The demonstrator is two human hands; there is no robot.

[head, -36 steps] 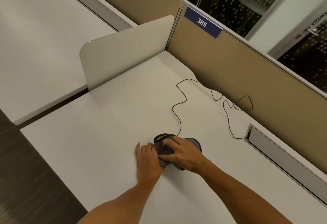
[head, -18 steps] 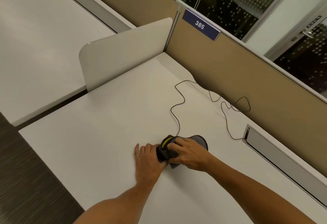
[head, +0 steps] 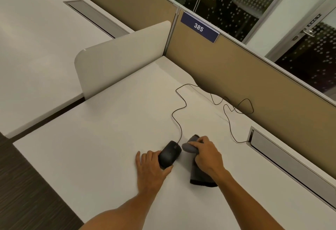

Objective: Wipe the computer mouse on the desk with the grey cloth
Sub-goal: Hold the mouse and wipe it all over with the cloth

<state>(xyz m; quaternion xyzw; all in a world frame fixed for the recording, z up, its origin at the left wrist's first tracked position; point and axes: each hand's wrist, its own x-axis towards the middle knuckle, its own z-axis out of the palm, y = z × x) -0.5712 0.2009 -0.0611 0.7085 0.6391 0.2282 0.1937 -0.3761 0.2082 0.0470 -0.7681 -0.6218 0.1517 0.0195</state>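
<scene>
A black wired computer mouse (head: 171, 152) lies on the white desk (head: 101, 138), its top uncovered. My left hand (head: 150, 168) rests on the desk and holds the mouse's near left side with thumb and fingers. Just right of the mouse my right hand (head: 207, 157) grips the grey cloth (head: 199, 178), which is bunched at the fingertips and lies flat toward me. The cloth sits beside the mouse, apart from it by a narrow gap.
The mouse's black cable (head: 181, 106) snakes away to the tan partition (head: 236, 77) and into a grey cable slot (head: 283, 158) on the right. A white divider panel (head: 118, 57) stands at the desk's far left. The desk's left edge drops to dark floor (head: 27, 184).
My right hand has drawn the grey cloth off the mouse to the right, which leaves the mouse bare. My left hand has stayed on the mouse's side.
</scene>
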